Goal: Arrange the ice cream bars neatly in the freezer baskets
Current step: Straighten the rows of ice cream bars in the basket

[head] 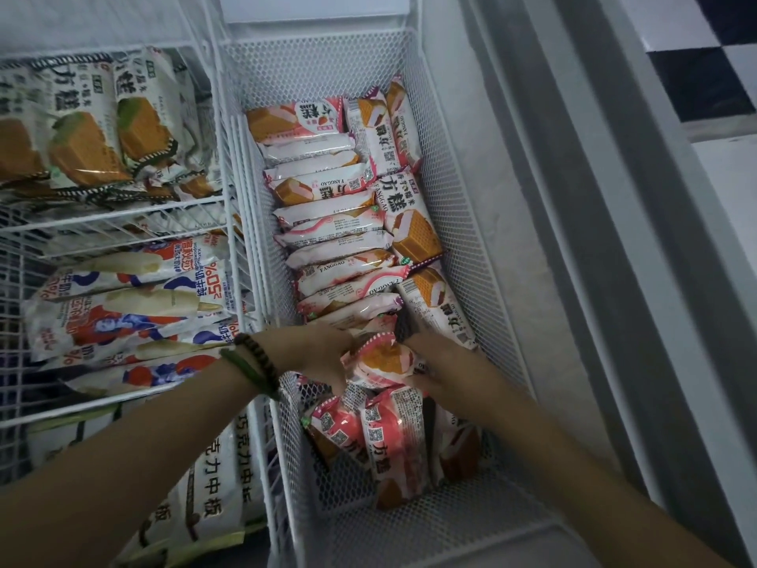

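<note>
I am holding a pink-wrapped ice cream bar [383, 360] in the middle of the white mesh basket [483, 256]. My left hand [317, 354] is pinching its left end and my right hand [436, 364] is seemingly curling round its right end, fingertips hidden. A row of pink bars [340, 239] is lying toward the basket's far end, loose bars [393, 440] toward its near end.

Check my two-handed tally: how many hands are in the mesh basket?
2: left hand and right hand, side by side in the near half of the basket, both holding one bar.
</note>
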The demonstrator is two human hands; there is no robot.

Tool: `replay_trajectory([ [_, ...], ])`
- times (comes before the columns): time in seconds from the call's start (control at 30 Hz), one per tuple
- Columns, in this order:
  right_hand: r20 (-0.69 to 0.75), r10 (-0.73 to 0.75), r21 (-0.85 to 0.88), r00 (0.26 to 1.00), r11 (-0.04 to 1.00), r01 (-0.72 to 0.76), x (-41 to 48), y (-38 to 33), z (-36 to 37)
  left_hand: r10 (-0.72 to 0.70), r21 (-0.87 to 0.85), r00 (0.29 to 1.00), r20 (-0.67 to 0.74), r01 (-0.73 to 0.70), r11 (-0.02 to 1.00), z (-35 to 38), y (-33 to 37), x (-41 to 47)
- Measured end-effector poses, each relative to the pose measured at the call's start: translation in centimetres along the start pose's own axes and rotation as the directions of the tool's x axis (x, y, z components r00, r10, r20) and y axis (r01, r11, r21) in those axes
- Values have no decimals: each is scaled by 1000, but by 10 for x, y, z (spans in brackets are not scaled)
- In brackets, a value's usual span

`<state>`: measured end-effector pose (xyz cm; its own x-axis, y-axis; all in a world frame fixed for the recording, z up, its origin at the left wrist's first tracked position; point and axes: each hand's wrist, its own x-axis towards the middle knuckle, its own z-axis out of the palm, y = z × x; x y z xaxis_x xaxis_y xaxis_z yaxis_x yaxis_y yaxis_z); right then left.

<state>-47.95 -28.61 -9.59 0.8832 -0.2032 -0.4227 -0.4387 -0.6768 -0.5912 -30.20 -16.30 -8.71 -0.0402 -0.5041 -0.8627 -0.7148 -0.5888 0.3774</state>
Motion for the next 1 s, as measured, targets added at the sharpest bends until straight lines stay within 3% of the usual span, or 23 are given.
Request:
replay_trajectory([
  [0.1,-46,-33,34,998,999,35,-7,0,4,-49,142,999,20,46,989,11,11,4],
  [0.2,-14,-28,110,1000,993,29,-12,3,-1,-63,151,997,37,57,987,18,10,11],
  [0.3,165,-36,139,986,990,13,-9,5,-19,-60,171,998,6,58,984,28,2,13],
  [0.43,385,-77,25,920,997,73,4,3,-36,-46,161,999,-1,45,986,45,-2,16],
  [0.63,410,-68,68,909,997,43,8,5,-38,-48,24,999,-4,48,999,46,0,28],
  [1.0,421,-21,121,907,992,-34,5,5,-40,-35,-33,997,74,37,999,58,5,32],
])
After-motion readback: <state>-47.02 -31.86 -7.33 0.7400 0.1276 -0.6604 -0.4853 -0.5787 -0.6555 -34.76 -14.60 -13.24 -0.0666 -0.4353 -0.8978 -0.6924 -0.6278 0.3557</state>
